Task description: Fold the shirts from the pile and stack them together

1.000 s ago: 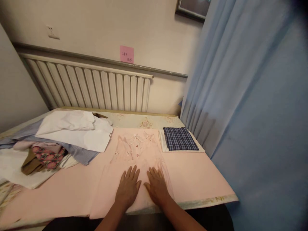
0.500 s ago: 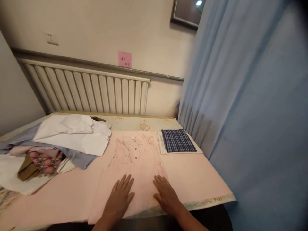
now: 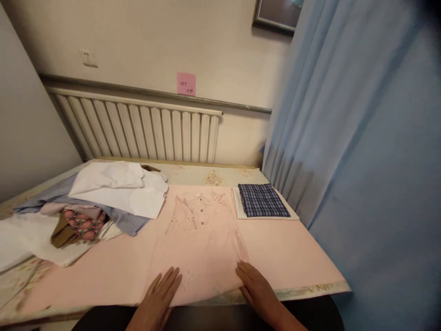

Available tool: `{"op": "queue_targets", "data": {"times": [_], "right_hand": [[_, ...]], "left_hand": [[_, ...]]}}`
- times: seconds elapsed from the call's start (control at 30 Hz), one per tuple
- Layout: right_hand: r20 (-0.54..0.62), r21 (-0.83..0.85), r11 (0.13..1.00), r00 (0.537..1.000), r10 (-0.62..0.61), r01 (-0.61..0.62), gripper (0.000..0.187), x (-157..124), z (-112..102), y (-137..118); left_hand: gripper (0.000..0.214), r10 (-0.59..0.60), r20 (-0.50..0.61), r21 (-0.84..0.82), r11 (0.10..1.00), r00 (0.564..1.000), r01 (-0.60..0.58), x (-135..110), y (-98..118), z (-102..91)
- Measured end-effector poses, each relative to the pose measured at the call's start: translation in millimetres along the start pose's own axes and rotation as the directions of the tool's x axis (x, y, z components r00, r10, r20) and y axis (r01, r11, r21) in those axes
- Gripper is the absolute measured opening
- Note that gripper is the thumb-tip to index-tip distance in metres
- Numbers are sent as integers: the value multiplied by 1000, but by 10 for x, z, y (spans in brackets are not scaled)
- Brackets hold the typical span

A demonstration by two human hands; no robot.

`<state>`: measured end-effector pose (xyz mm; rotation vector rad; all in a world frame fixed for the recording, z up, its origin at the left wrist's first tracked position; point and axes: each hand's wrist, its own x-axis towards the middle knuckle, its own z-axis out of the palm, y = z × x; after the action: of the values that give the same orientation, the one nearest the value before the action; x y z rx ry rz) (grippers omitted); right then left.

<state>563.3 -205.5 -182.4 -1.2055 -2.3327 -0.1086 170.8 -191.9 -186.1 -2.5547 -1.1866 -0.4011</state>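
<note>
A pale pink garment (image 3: 201, 239) with small buttons and embroidered trim lies spread flat on the pink-covered table (image 3: 285, 257). My left hand (image 3: 159, 296) rests flat on its lower left corner, fingers stretched out. At the lower right hem, my right hand (image 3: 257, 288) also lies flat with fingers extended. Neither hand holds anything.
A folded blue plaid cloth on a folded white one (image 3: 263, 201) sits at the right back. A heap of white, blue and floral clothes (image 3: 93, 202) covers the left side. A radiator (image 3: 138, 131) runs behind the table; a blue curtain (image 3: 361, 138) hangs on the right.
Both hands have slid apart and towards me, from the middle of the garment to its lower corners. The view shifted slightly.
</note>
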Motion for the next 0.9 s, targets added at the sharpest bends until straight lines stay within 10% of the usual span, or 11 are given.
{"op": "queue_targets", "data": {"times": [0.9], "right_hand": [[-155, 67, 994, 983, 99, -90, 58, -37, 235, 163]], "left_hand": [[86, -280, -114, -180, 949, 953, 257, -297, -185, 227]]}}
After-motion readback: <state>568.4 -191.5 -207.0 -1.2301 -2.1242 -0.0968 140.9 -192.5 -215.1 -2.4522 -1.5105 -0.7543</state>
